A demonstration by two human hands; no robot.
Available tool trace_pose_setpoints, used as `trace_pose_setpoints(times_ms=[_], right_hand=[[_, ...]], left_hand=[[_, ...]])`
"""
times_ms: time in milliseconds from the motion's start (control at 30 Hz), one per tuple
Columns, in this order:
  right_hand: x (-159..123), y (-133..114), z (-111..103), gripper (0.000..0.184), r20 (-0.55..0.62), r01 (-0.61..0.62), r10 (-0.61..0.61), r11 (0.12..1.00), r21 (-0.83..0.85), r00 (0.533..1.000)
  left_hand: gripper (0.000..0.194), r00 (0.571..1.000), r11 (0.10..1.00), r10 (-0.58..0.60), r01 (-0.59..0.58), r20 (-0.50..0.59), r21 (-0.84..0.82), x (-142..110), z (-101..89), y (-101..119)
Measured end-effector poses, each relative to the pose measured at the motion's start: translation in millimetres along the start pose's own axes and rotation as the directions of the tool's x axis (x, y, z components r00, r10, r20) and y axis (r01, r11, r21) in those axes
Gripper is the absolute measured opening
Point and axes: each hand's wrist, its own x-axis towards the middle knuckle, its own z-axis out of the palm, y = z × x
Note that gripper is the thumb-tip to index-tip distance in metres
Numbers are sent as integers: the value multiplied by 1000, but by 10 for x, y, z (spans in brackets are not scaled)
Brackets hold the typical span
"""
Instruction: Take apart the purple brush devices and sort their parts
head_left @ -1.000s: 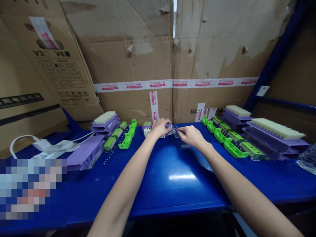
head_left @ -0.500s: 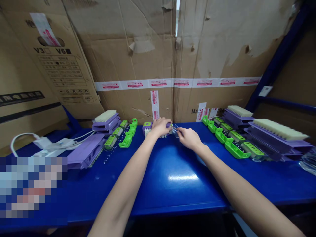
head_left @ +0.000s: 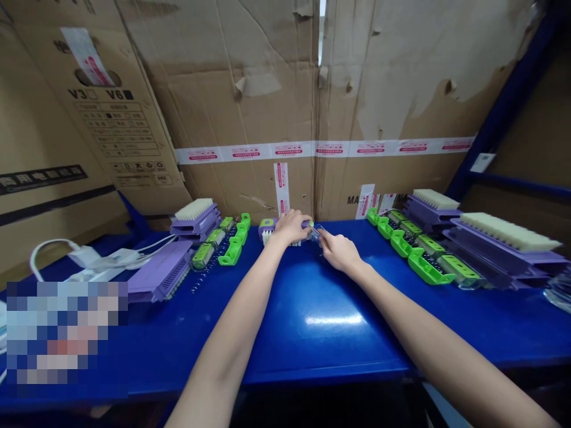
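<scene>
My left hand (head_left: 289, 227) is closed over a small purple brush (head_left: 267, 224) with white bristles facing down and light-green ends, holding it at the back middle of the blue table. At the brush's right end, my right hand (head_left: 341, 251) pinches a thin, dark rod-like piece (head_left: 316, 230); its exact kind is too small to make out. A clear plastic part (head_left: 317, 236) shows between the hands, against or just beside the brush's end. My left palm hides most of the brush.
On the left are purple brush bodies (head_left: 160, 270), green-topped clear parts (head_left: 203, 255), springs (head_left: 196, 284), green covers (head_left: 231, 251) and a white power strip (head_left: 104, 267). Similar green covers (head_left: 426, 267) and purple bodies (head_left: 504, 255) stand right. Cardboard (head_left: 250, 113) walls the back.
My right hand has shifted slightly left and turned a little, bringing the thin piece close to the brush's end. The left hand keeps its hold; the view drifts slightly.
</scene>
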Motion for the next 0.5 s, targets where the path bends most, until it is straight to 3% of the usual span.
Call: trace_pose_setpoints(times_ms=[133,267,400,500], right_hand=[[8,0,36,45,19,10,-10,1000,-4,1000],[37,89,-6,39,-36,47,-47,999,-4,998],[88,275,-84,35,-101,108,-105,994,29,989],[125,402,-106,39,-181,67,-53,995,71,982]], left_hand=[[34,1000,1000,14,-15,14,15,-4,-11,34],[33,1000,1000,0,0,15,11,7,-16,57],[34,996,997,-77,77,45,0,65,-36,85],[36,988,990,-138,139,68,-13,121,-38,108]])
